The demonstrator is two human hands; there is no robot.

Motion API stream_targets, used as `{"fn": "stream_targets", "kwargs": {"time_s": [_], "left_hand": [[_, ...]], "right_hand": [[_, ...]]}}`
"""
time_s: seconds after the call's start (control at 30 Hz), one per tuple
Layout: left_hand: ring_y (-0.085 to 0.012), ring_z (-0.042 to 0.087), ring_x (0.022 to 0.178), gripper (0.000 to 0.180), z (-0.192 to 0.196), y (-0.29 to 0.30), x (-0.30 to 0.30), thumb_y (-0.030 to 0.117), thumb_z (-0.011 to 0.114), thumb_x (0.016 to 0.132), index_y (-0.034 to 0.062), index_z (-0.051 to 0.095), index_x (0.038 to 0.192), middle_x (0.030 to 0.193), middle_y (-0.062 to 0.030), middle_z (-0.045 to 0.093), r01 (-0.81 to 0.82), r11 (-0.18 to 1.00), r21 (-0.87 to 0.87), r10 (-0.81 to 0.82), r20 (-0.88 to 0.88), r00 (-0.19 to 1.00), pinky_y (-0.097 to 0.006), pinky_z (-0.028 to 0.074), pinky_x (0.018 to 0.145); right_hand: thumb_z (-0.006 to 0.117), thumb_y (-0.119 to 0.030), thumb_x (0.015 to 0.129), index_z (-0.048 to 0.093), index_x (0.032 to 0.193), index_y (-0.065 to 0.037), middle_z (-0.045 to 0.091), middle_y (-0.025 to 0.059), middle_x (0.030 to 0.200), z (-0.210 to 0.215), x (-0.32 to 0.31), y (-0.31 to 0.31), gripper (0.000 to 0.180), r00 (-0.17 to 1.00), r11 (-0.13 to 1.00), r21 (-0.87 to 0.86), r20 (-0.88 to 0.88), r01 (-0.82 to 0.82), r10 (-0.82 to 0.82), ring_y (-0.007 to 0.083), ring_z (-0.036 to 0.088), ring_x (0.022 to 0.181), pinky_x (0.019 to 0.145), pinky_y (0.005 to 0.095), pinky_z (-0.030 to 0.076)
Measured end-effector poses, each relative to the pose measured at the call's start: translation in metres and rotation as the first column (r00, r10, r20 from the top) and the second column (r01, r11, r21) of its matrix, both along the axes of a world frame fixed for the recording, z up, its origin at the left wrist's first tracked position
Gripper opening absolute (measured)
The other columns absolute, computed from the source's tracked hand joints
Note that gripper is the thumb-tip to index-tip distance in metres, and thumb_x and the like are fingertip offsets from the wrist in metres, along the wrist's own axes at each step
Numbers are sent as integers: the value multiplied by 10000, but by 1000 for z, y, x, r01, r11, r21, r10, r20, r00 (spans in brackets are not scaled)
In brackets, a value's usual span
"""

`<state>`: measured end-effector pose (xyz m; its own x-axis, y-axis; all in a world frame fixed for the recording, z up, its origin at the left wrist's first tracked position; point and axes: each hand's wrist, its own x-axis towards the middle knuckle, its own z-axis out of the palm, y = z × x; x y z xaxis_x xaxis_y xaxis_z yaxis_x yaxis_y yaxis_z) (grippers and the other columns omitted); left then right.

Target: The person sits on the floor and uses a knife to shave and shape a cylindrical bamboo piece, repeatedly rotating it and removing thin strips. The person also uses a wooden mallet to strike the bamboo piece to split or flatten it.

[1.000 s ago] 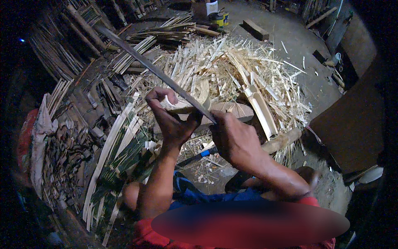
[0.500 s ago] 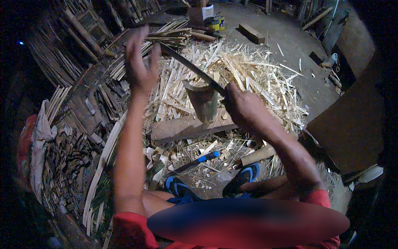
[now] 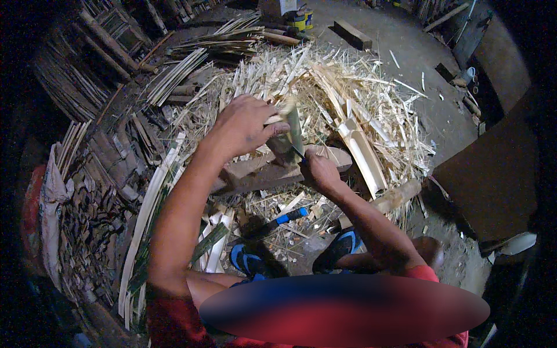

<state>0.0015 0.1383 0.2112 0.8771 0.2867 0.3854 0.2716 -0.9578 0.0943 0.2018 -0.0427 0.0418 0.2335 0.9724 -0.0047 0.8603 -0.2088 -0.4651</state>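
Observation:
A section of bamboo (image 3: 283,148) stands on a wooden block (image 3: 252,180) in front of me. My left hand (image 3: 246,119) is closed round its upper part, with the thumb on the near side. In my right hand (image 3: 321,172) is the handle of a long-bladed knife (image 3: 297,152). The blade sits down in the bamboo, and most of it is hidden. To the right, a split bamboo half (image 3: 364,156) leans with its pale hollow side up.
Pale shavings (image 3: 400,116) heap behind the block. Between my feet and the block lies a tool with a blue-banded handle (image 3: 290,216). Long bamboo strips (image 3: 148,214) lie at the left, beside wood scraps (image 3: 96,220). A squared timber (image 3: 353,35) is at the back.
My left hand has come down from the air, where it was open, onto the bamboo. My right hand has lowered the knife into it. A split bamboo half now shows at the right.

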Motion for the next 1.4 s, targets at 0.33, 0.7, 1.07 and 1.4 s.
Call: {"fn": "stream_targets", "kwargs": {"time_s": [0.33, 0.7, 1.07, 1.4], "left_hand": [[-353, 670, 835, 387, -22, -36, -18, 435, 681, 903, 59, 692, 996, 876, -136, 707, -289, 957, 9, 269, 345, 899, -454, 462, 792], [-266, 624, 786, 349, -18, -92, 44, 478, 731, 816, 132, 688, 834, 778, -44, 612, -130, 987, 94, 89, 352, 932, -434, 408, 736], [-327, 626, 697, 418, -19, -62, -35, 470, 703, 866, 83, 588, 759, 756, -99, 588, -359, 926, 113, 278, 438, 855, -452, 485, 624], [-388, 693, 857, 448, -10, -47, -226, 461, 637, 874, 21, 697, 936, 946, -195, 710, -471, 881, 42, 466, -246, 850, -498, 558, 760]], "right_hand": [[673, -204, 921, 416, 1206, -38, 613, 215, 797, -28, -75, -1, 418, 869, 969, 168, -488, 184, -80, 397, 623, 681, 636, 479, 483], [599, -271, 972, 461, 1250, -35, 675, 295, 872, -11, -40, -34, 390, 951, 965, 207, -293, 163, -98, 511, 648, 789, 695, 597, 505], [505, -317, 1001, 419, 1306, 12, 669, 344, 946, -129, -17, -38, 457, 971, 970, -154, -119, 187, -206, 524, 656, 895, 771, 602, 510], [646, -324, 957, 488, 1068, -16, 643, 278, 834, -95, -116, -61, 364, 941, 996, -88, -337, -6, -25, 510, 628, 773, 662, 551, 477]]}}
